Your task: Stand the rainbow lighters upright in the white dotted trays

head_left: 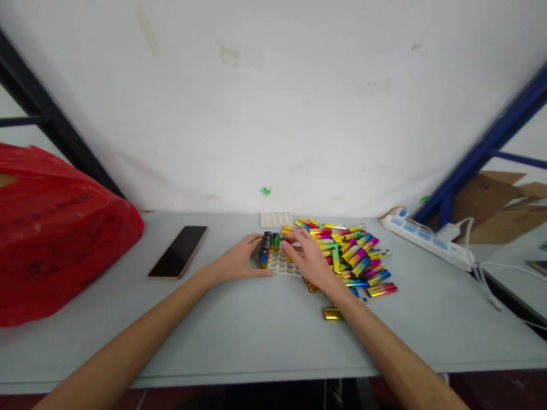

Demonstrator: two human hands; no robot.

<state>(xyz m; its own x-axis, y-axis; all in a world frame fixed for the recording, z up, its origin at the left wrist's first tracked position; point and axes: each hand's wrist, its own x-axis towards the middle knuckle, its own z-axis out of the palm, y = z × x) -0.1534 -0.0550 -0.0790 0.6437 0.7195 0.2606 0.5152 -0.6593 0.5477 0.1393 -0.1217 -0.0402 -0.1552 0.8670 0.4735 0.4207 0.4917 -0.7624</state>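
A white tray with rows of round holes [280,265] lies on the table between my hands. Several shiny multicoloured lighters [264,257] stand upright along its left side, and a green one [276,242] stands near its back. My left hand [239,261] grips the tray's left end, its thumb along the front edge and its fingers beside the standing lighters. Over the tray's right part, the fingers of my right hand [308,259] are closed on a yellow-orange lighter [288,257], which they partly hide.
A heap of metallic lighters [356,253] lies to the right, with a golden one [332,314] nearer me. Another white holed tray [276,219] rests by the wall. There is a phone [179,252] and a red plastic bag [64,233] on the left, a power strip [427,236] on the right.
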